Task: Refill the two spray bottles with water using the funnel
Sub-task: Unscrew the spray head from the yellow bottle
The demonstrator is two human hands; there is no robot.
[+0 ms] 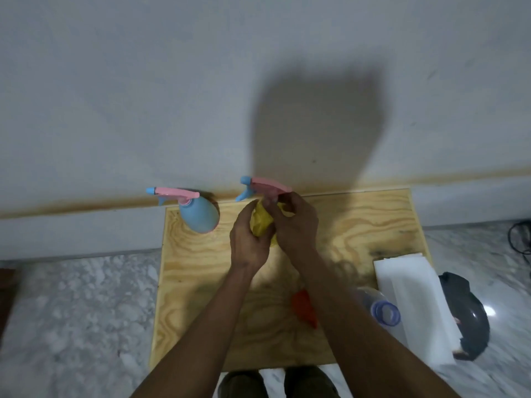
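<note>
**Inspector:** Toward the back of the bench (359, 225), near the wall, the yellow spray bottle (260, 224) is standing between both hands. The left hand (248, 239) is wrapping the body; the right hand (296, 225) is curling round the neck under the pink trigger head (268, 186).

**Assistant:** How is it likely handling?

**Inspector:** Light, I judge, thin plastic that gives if squeezed. Holding the body low and turning at the collar looks best.

**Assistant:** And the other things?

**Inspector:** The blue spray bottle (199, 215) is standing capped to the left, apart. An orange funnel (304, 310) is lying near the front, beside a clear water bottle (379, 307).
</note>
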